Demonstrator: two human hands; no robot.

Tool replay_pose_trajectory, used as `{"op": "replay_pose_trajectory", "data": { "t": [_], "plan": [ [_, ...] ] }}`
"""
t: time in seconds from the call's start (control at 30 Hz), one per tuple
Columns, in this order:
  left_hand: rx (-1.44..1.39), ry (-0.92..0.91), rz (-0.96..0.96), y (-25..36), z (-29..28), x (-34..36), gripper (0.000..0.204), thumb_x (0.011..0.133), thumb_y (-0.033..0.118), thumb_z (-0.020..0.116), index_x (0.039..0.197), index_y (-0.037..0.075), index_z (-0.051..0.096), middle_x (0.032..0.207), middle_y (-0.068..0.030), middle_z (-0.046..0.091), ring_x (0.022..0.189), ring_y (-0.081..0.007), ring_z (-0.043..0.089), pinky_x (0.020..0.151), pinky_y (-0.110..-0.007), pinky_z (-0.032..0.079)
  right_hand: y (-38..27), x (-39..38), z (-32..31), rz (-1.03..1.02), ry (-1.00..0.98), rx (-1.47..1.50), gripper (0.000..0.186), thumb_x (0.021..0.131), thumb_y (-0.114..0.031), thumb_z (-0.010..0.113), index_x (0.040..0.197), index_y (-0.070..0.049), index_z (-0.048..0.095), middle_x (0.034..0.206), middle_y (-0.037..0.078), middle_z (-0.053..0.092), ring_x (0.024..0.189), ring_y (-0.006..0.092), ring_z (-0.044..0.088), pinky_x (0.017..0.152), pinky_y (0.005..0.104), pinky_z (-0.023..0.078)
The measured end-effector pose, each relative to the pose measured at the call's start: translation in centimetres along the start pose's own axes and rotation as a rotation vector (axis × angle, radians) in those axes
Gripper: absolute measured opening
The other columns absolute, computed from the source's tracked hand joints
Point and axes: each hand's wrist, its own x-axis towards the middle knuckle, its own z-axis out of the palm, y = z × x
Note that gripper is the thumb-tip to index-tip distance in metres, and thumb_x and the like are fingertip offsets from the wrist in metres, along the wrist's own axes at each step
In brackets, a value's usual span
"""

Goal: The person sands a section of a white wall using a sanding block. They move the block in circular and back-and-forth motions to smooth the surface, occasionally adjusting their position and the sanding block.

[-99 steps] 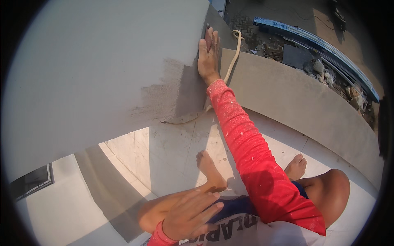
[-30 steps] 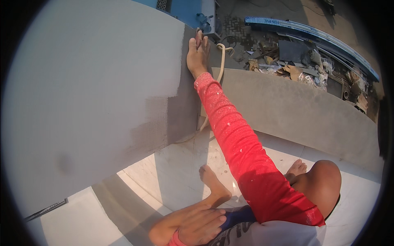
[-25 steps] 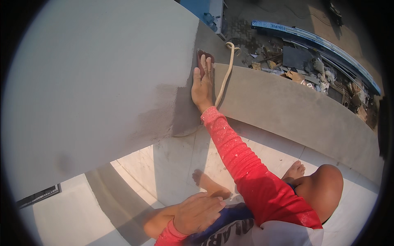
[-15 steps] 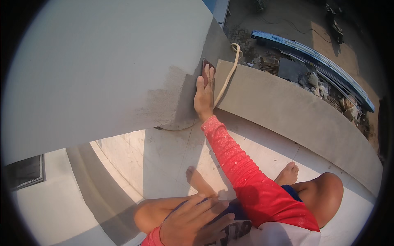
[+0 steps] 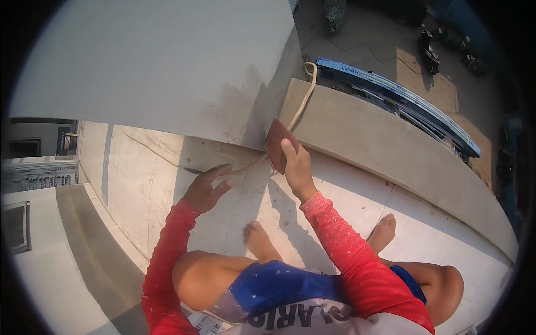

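A reddish-brown sheet of sandpaper (image 5: pixel 281 146) is pinched in my right hand (image 5: pixel 298 170), the thumb lying on its face. The sheet is held up off the wall, just below the lower corner of the grey wall block (image 5: pixel 167 67). A darker, rough patch (image 5: pixel 237 106) marks the wall near that corner. My left hand (image 5: pixel 206 190) hangs over the tiled floor with fingers apart and nothing in them. Past its fingertips, a pale cord (image 5: pixel 251 163) runs across the tiles toward the corner.
A low grey parapet (image 5: pixel 391 145) curves along the right, with a bent pale hose (image 5: pixel 306 100) over its end. Beyond and below lie long blue-wrapped lengths (image 5: pixel 402 100) and motorbikes (image 5: pixel 429 53). My bare feet (image 5: pixel 259 240) stand on the white tiles (image 5: pixel 223 223).
My right hand has drawn the sandpaper off the wall edge and down toward me. My left hand has moved from my lap forward and left over the floor.
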Motion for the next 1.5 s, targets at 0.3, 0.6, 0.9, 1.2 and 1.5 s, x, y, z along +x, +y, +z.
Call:
{"op": "replay_pose_trajectory", "data": {
  "t": [0.3,0.6,0.9,1.2,1.5],
  "plan": [
    [0.183,-0.006,0.067,-0.6,8.8,6.1,0.051,0.094,0.039,0.073,0.127,0.003,0.062,0.100,-0.0141,0.070,0.089,-0.0289,0.068,0.079,-0.040,0.054,-19.1,3.2,-18.6,-0.170,-0.043,-1.338,0.042,0.105,-0.030,0.054,0.133,0.000,0.063,0.112,0.022,0.073,0.107,0.0370,0.068,0.092,0.0410,0.051],
    [0.220,0.182,0.263,7.1,1.7,3.7,0.027,0.099,0.027,0.065,0.114,0.005,0.069,0.079,-0.0118,0.069,0.068,-0.0285,0.066,0.066,-0.040,0.052,-8.5,0.3,-19.0,-0.759,-0.554,-1.766,0.045,0.103,-0.019,0.052,0.147,-0.009,0.051,0.153,0.012,0.052,0.141,0.0312,0.048,0.119,0.0459,0.037],
    [0.176,0.272,0.114,9.4,2.2,3.0,0.022,0.097,0.020,0.063,0.109,0.003,0.072,0.080,-0.0094,0.069,0.063,-0.0226,0.063,0.063,-0.036,0.051,-2.2,11.7,-13.2,-0.859,-0.535,-1.637,0.056,0.105,-0.031,0.053,0.156,-0.011,0.043,0.160,0.007,0.044,0.151,0.0266,0.036,0.125,0.0465,0.026],
    [0.123,0.398,0.130,9.3,2.8,2.2,0.021,0.093,0.015,0.068,0.110,0.002,0.072,0.081,-0.0085,0.069,0.064,-0.0205,0.063,0.062,-0.033,0.050,-3.1,14.8,-12.9,-0.889,-0.448,-1.678,0.047,0.106,-0.034,0.051,0.150,-0.019,0.052,0.157,0.002,0.049,0.150,0.0234,0.038,0.124,0.0518,0.025],
    [0.162,0.418,0.130,10.0,1.4,1.7,0.020,0.093,0.013,0.068,0.108,0.002,0.074,0.076,-0.0101,0.068,0.063,-0.0202,0.063,0.060,-0.032,0.048,-3.4,16.4,-12.9,-0.855,-0.489,-1.649,0.053,0.104,-0.036,0.055,0.155,-0.022,0.047,0.163,0.002,0.043,0.154,0.0269,0.030,0.127,0.0499,0.022]
  ]
}}
